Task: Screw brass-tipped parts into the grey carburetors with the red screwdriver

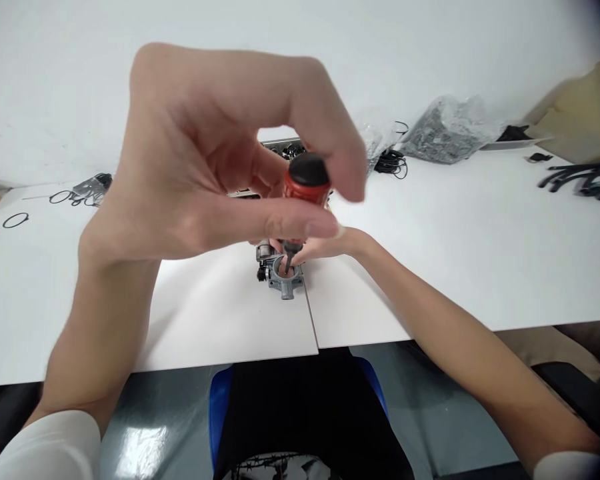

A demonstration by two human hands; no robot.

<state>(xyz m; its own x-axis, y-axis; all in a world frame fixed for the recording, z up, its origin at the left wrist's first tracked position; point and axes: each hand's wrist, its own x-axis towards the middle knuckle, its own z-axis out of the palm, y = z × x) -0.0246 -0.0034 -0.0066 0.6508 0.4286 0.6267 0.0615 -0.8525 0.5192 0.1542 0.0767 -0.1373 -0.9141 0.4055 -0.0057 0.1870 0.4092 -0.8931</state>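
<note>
My left hand (185,160) is raised close to the camera, thumb and fingers closed round a screwdriver (307,183) with a red handle and black cap. Its shaft points down into the round opening of a grey metal throttle body (285,287) on the white table. The tip is inside the bore; whether it sits in a screw is too small to tell. Behind the screwdriver, my right hand (327,248) grips the throttle body from its far and right side. My left hand and the handle hide most of those fingers.
Beyond my hands lies a tray (283,143) of small metal parts, partly hidden. Clear plastic bags of parts (447,130), black cables (391,162) and black hoses (587,179) lie to the right. Black rings (16,220) are at left. A seam (310,310) crosses the white table (220,327).
</note>
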